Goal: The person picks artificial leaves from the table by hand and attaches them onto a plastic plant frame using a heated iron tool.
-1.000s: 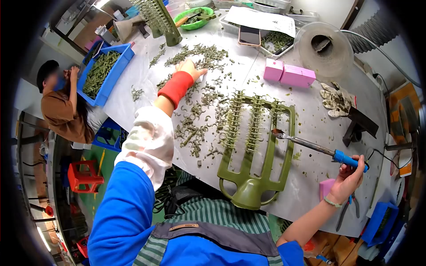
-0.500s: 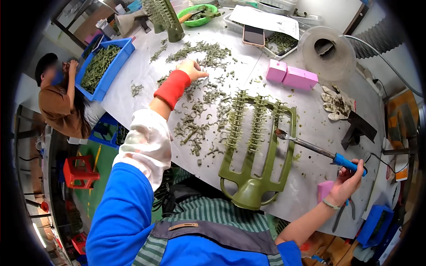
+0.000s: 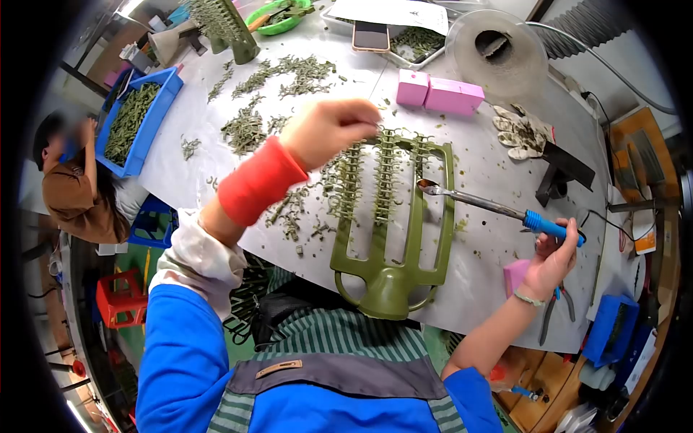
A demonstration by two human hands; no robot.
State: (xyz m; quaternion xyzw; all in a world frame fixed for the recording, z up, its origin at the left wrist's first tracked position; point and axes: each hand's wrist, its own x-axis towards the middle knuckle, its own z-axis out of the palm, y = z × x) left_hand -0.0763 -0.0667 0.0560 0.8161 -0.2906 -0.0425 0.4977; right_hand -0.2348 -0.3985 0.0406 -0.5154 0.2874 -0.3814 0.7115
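My right hand (image 3: 553,258) grips the blue handle of a soldering iron (image 3: 485,204). The iron's tip rests over the right side of an olive-green pronged plastic frame (image 3: 393,289). Rows of small curved green pieces (image 3: 385,180) line the bars of this frame. My left hand (image 3: 328,133), with a red wristband, is raised just left of the frame's far end. Its fingers are pinched together, and blur hides whatever is between them. Loose green curved pieces (image 3: 244,131) lie in heaps beyond and beside that hand.
Pink blocks (image 3: 455,96), a stained glove (image 3: 521,133), a black stand (image 3: 567,173) and pliers (image 3: 550,317) lie on the table. A phone (image 3: 371,36) sits at the back. A co-worker (image 3: 79,195) sits left, beside a blue bin (image 3: 170,90) of green pieces.
My left hand has lifted from the loose pieces and come right and nearer, toward the frame. The right hand still holds the soldering iron over the frame. The whole view has shifted slightly.
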